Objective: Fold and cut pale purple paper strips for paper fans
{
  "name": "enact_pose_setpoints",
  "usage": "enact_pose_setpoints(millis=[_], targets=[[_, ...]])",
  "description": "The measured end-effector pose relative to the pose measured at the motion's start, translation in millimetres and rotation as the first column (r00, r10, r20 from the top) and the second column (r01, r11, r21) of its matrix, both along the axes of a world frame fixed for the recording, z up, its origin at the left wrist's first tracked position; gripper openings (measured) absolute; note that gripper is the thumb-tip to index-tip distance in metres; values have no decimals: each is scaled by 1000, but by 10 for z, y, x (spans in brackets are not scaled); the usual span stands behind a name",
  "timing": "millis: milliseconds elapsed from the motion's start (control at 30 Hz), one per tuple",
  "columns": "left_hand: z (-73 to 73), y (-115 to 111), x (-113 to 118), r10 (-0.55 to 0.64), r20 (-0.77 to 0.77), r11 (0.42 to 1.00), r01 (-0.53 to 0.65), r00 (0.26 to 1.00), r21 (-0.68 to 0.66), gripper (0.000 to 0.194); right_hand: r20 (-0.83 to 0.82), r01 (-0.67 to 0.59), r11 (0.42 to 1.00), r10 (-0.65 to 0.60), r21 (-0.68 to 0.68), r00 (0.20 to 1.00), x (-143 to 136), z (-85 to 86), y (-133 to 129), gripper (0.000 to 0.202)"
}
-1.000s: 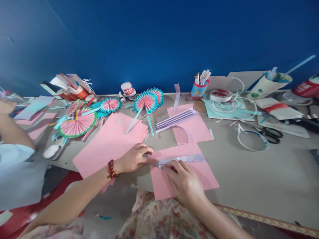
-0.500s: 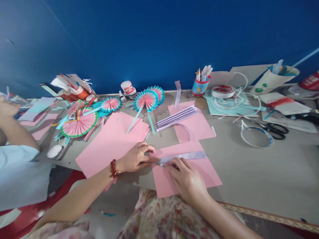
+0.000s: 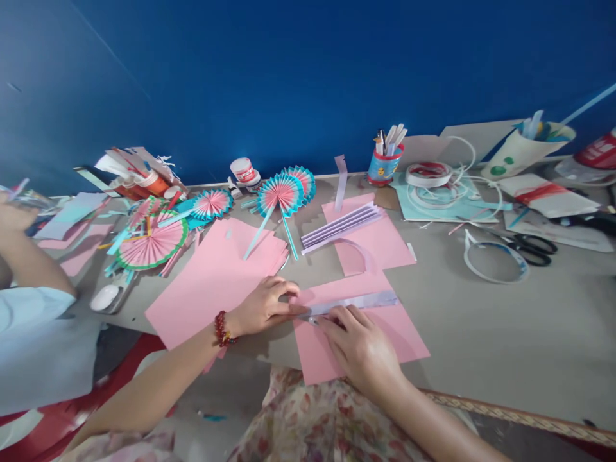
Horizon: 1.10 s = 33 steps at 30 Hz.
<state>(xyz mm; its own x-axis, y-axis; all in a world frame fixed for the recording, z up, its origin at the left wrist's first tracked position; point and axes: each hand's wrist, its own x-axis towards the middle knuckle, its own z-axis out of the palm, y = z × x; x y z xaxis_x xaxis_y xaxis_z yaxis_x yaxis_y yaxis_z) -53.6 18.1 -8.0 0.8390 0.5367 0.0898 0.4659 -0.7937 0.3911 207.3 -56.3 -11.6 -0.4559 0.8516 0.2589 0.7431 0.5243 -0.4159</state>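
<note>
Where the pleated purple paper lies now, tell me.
In the head view, the pleated purple paper lies just right of centre, beyond the right hand, partly on the far pink sheet. A pink-and-blue fan is to its left.

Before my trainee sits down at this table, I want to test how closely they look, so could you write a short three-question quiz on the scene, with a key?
1. Multiple choice: the red beaded bracelet is on which wrist? A) the right; B) the left; C) neither, it lies on the table.
2. True or false: the black-handled scissors lie nearer to the right hand than to the left hand.
3. Fill the gap: the long pale strip by the fingers of both hands lies on a sheet coloured ____.

Key: 1, B; 2, true; 3, pink.
</note>
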Motion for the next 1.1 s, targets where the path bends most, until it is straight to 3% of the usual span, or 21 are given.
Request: enact_pose_setpoints(millis=[1100], targets=[[-18,-33,-23,-1,-23,1000,1,1000,15,39,-4,-31,999,31,-8,1000,37,10,-20,29]])
